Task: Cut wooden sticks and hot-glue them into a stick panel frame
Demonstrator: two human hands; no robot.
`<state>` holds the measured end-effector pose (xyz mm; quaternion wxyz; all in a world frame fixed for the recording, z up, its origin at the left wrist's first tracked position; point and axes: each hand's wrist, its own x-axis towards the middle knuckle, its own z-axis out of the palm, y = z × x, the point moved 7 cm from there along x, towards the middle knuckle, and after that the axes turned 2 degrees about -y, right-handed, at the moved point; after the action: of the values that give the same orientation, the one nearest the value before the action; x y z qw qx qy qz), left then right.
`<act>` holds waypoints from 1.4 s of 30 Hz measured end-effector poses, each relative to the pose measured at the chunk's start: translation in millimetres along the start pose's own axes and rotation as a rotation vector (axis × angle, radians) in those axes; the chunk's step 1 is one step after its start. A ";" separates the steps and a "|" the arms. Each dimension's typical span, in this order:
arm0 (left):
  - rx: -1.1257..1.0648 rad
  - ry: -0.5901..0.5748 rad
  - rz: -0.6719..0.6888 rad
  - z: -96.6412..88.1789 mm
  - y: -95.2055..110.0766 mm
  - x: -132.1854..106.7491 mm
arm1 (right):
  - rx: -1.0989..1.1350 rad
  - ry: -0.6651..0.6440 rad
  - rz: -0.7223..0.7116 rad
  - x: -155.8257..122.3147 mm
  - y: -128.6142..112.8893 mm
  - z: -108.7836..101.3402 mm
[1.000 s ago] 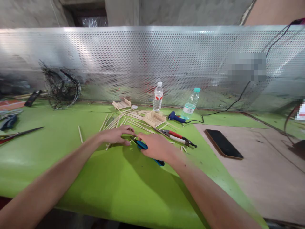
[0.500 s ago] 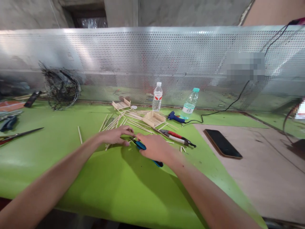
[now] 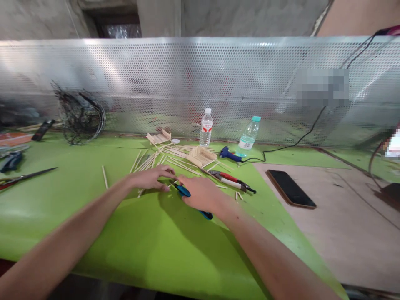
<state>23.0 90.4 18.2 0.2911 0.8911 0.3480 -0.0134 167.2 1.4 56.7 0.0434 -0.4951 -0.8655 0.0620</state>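
Note:
My right hand [image 3: 201, 192] is wrapped round a pair of blue-handled pliers [image 3: 183, 191], whose dark jaws point left toward my other hand. Close against those jaws, my left hand [image 3: 156, 177] is pinched on a thin wooden stick [image 3: 171, 183], mostly hidden by the fingers. Just beyond both hands lies a loose pile of pale wooden sticks [image 3: 151, 160]. A small frame of glued sticks [image 3: 201, 157] rests behind my right hand, and a second stick frame [image 3: 159, 136] stands farther back on the left.
Red-and-white handled pliers [image 3: 233, 180] lie right of my hands. Behind stand a clear bottle [image 3: 206, 129], a green-capped bottle [image 3: 248, 139] and a corded blue glue gun [image 3: 230, 154]. A phone [image 3: 291, 188] is at right; scissors [image 3: 28, 177] and a wire coil [image 3: 81, 118] are left.

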 end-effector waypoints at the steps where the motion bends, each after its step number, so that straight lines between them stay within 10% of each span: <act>1: 0.001 -0.004 -0.001 0.2 -0.2 0.4 | -0.002 -0.001 -0.001 0.3 -0.4 1.0; 42: -0.030 0.003 -0.009 1.9 1.7 -0.6 | 0.025 0.009 -0.016 -1.2 1.3 -0.5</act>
<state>23.9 88.0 17.7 0.3037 0.8851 0.3527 -0.0081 169.0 1.1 57.0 0.0541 -0.4878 -0.8684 0.0703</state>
